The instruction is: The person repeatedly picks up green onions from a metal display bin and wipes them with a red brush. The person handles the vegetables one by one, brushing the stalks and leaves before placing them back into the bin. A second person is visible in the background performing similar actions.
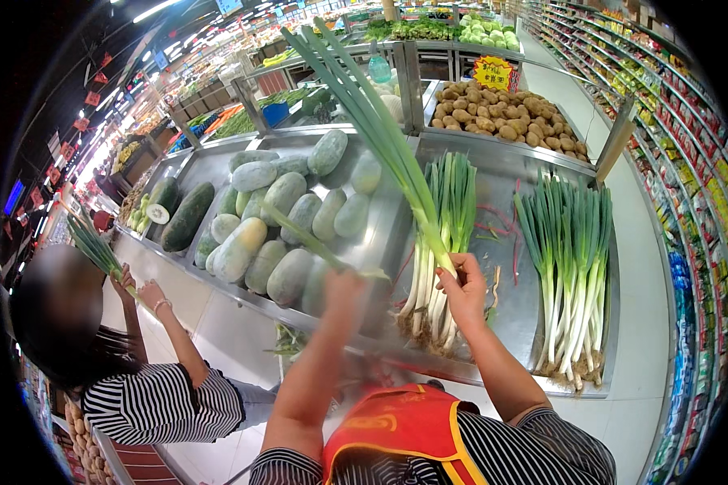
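Observation:
My right hand (466,291) grips a large green onion (403,167) near its pale lower end. Its long green leaves slant up and away to the left. Blurred by motion, my left hand (344,294) is closed around a loose, limp onion leaf (303,235), which sticks out over the melons. Just beyond my right hand lies a bunch of green onions (454,203) with soil on its roots. A second bunch of green onions (573,254) rests farther right on the metal display tray (512,315).
Wax gourds (288,197) fill the left tray. Potatoes (497,118) lie behind, near a metal post (407,88). Red ties (514,230) and leaf scraps lie between the bunches. At left, a person in a striped top (158,400) holds green onions (97,242). Packed shelves (679,151) line the right.

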`<action>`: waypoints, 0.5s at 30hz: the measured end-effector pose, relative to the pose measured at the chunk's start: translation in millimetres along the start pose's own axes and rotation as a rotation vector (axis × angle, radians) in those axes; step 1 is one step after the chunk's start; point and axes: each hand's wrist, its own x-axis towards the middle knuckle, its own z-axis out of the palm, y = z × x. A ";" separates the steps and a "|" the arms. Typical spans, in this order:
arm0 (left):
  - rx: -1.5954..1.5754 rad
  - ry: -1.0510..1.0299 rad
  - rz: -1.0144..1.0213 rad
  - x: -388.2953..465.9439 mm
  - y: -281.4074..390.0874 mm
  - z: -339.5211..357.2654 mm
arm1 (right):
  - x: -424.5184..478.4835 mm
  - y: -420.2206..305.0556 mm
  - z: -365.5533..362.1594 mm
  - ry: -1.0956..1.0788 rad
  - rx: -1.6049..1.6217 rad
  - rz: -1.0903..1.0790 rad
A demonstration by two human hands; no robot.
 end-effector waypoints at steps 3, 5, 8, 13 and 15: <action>-0.110 -0.112 0.173 -20.4 29.4 12.0 | 2.0 13.7 -8.5 0.015 -0.188 -0.036; -0.200 -0.262 0.301 -26.2 40.2 28.1 | 2.0 14.8 -7.1 0.005 -0.267 -0.053; -0.662 -0.403 0.085 -33.0 63.8 53.7 | -3.1 12.1 -0.1 0.026 -0.293 -0.098; -0.406 -0.283 0.202 -43.7 76.8 70.4 | -9.3 20.9 9.2 0.022 -0.238 -0.167; -0.386 -0.292 0.196 -38.9 73.4 68.7 | -10.5 21.8 8.8 -0.050 -0.154 -0.074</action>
